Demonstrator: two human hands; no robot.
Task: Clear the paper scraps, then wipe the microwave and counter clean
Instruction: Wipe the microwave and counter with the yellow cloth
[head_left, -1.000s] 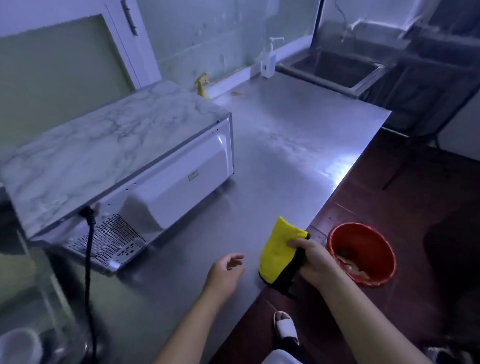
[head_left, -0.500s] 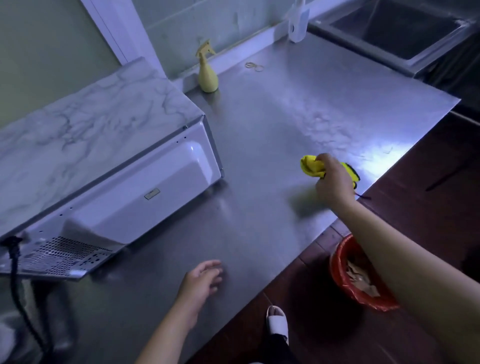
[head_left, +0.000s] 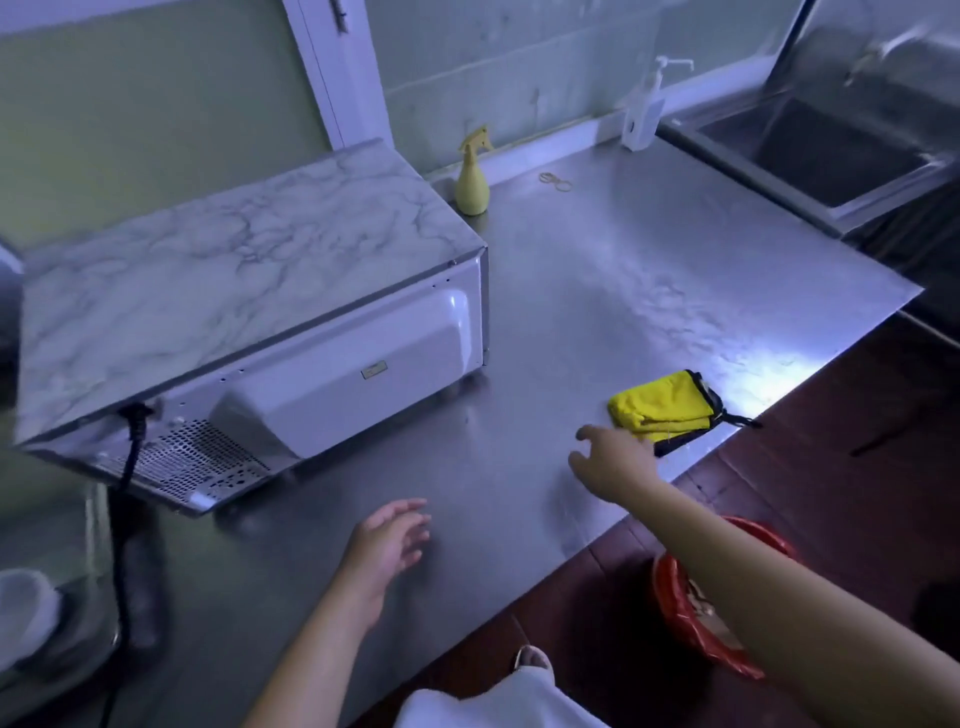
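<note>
1. On the brushed stainless-steel counter (head_left: 597, 291), a folded yellow microfibre cloth with black edging (head_left: 662, 405) lies flat near the front edge, a short black loop trailing from its right corner.
2. Right hand (head_left: 613, 465): held just left of and in front of the cloth, fingers spread and loosely bent, gripping nothing. Whether the hand's far side touches the cloth cannot be told.
3. Left hand (head_left: 387, 545): low over the counter nearer the person, palm down, fingers relaxed and slightly apart, holding nothing. Contact with the surface cannot be confirmed.
4. White microwave with a marble-patterned top (head_left: 249, 312): stands on the left part of the counter, its back panel turned toward the camera. A perforated vent grille shows at the lower left of that panel, and a black power cord (head_left: 130, 467) drops from it.
5. Small yellow trigger spray bottle (head_left: 472, 182): upright at the back wall, just beside the microwave's far right corner.
6. Several thin rubber bands (head_left: 556, 180): lying on the counter near the back edge, right of the spray bottle.
7. White pump dispenser bottle (head_left: 644, 114): upright at the back, next to the recessed steel sink (head_left: 831, 150).
8. Round red bin (head_left: 701, 623): on the dark floor below the counter's front edge, partly hidden by the right forearm; pale paper scraps (head_left: 701, 603) show inside it.
</note>
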